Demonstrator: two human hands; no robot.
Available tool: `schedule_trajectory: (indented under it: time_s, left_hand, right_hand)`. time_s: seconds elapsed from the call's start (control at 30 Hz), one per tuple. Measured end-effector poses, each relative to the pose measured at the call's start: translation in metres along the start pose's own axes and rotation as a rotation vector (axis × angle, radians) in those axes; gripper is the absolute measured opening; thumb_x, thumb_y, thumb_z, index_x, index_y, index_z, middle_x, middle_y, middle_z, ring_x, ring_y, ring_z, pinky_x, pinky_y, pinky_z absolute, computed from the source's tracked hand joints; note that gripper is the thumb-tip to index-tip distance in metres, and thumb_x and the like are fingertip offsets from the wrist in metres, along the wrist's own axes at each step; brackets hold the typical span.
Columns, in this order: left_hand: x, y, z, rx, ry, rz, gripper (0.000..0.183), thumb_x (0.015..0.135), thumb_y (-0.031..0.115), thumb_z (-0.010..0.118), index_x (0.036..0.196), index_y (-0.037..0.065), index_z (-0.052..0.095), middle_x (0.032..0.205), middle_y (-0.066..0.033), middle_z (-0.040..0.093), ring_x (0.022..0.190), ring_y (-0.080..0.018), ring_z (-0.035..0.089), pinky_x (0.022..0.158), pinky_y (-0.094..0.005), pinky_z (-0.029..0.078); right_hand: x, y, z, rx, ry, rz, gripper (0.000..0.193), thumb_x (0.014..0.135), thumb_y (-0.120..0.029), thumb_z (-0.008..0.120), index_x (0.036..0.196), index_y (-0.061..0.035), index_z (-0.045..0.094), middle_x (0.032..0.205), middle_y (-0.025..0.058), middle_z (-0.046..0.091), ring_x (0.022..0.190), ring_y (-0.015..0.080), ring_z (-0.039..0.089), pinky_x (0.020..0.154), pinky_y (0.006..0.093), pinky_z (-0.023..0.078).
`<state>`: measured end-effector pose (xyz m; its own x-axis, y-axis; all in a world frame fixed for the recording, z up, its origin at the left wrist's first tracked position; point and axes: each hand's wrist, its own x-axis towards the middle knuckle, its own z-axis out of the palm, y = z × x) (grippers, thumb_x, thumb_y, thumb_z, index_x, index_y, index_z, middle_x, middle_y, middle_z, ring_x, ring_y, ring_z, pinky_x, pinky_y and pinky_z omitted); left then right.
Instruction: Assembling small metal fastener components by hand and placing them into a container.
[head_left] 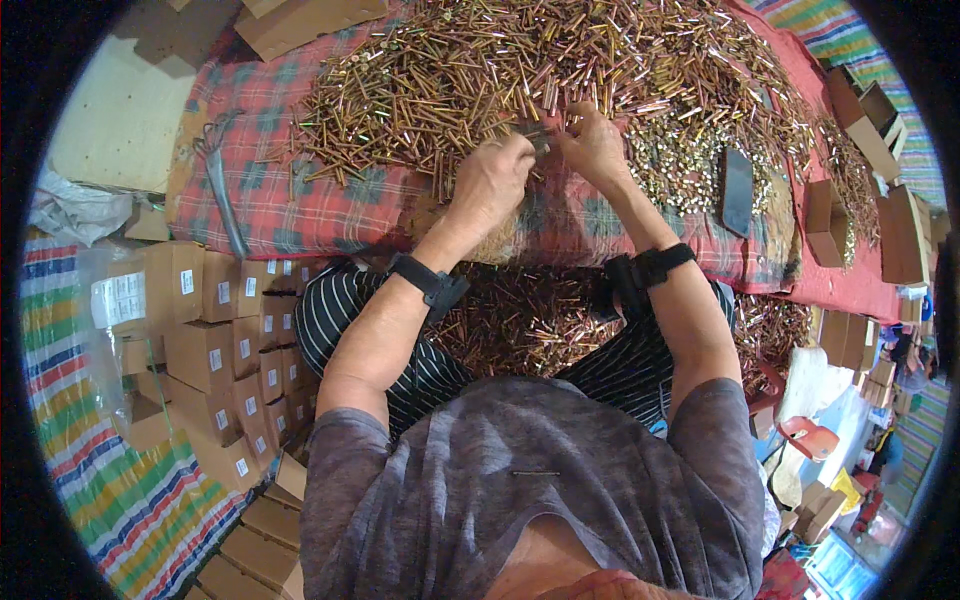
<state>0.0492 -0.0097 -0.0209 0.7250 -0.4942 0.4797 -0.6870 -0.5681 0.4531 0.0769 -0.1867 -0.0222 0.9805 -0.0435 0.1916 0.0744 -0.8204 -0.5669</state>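
Note:
My left hand (492,180) is closed, its fingertips pinched on a small dark grey piece (537,136) that is too blurred to name. Close beside it on the right, my right hand (594,146) has thumb and fingers drawn together; whatever is in them, if anything, is hidden. Both hands are just above the near edge of a big heap of copper-coloured threaded rods (430,100), long and thin like bolts. Beside my right wrist lies a pile of small shiny brass-coloured pieces (670,165), perhaps nuts. A dark flat rectangular block (736,192) rests on that pile.
A red plaid cloth (300,215) covers the work surface. On its left lies a metal hand rake (222,180). Stacked cardboard boxes (200,355) stand at the left, and open boxes (826,220) at the right. More rods (530,320) lie below, between my legs.

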Motion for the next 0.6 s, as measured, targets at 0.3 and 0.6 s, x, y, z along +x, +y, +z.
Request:
schedule_trajectory:
  time_s: [0.3, 0.6]
  left_hand:
    - [0.002, 0.012, -0.020, -1.344, 0.060, -0.784, 0.020, 0.087, 0.015, 0.054, 0.100, -0.001, 0.056, 0.075, -0.0003, 0.055, 0.062, -0.0044, 0.046, 0.052, -0.0167, 0.036]
    - [0.006, 0.024, -0.023, -1.278, -0.032, -0.761, 0.023, 0.086, 0.015, 0.058, 0.101, -0.002, 0.062, 0.071, 0.0057, 0.048, 0.056, -0.0009, 0.037, 0.048, -0.0148, 0.029]
  right_hand:
    - [-0.039, -0.029, -0.041, 0.843, -0.263, 0.185, 0.029, 0.080, 0.000, 0.054, 0.110, 0.0002, 0.052, 0.082, 0.0050, 0.061, 0.072, 0.0093, 0.057, 0.057, 0.0225, 0.044]
    - [-0.056, -0.030, -0.058, 0.313, -0.104, -0.076, 0.022, 0.080, -0.005, 0.054, 0.102, -0.0028, 0.060, 0.083, 0.0133, 0.063, 0.068, 0.0191, 0.059, 0.061, 0.0305, 0.046]
